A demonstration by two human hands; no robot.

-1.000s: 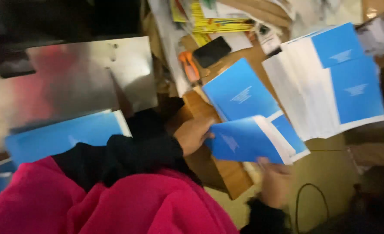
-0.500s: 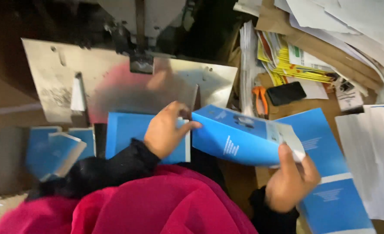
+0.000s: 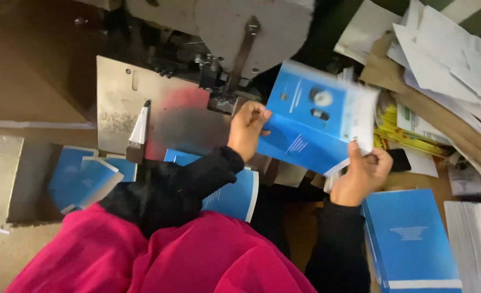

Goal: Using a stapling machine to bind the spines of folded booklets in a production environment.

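Both my hands hold one blue booklet (image 3: 311,116) with white inner pages, raised and tilted in front of a grey stapling machine (image 3: 235,32). My left hand (image 3: 247,130) grips its left edge near the machine's head. My right hand (image 3: 362,173) pinches its lower right corner. The booklet's cover faces me and is slightly blurred. My sleeves are black over a pink garment.
A metal work plate (image 3: 164,116) with a pointed white guide (image 3: 140,127) lies left of the booklet. Blue booklets lie below the plate (image 3: 88,173), under my left arm (image 3: 235,198) and stacked at the lower right (image 3: 411,239). Loose white sheets and cardboard (image 3: 446,59) pile at the upper right.
The booklet has swung from lying low and flat to raised and tilted toward the machine head. Both hands moved up with it, and the view shifted right.
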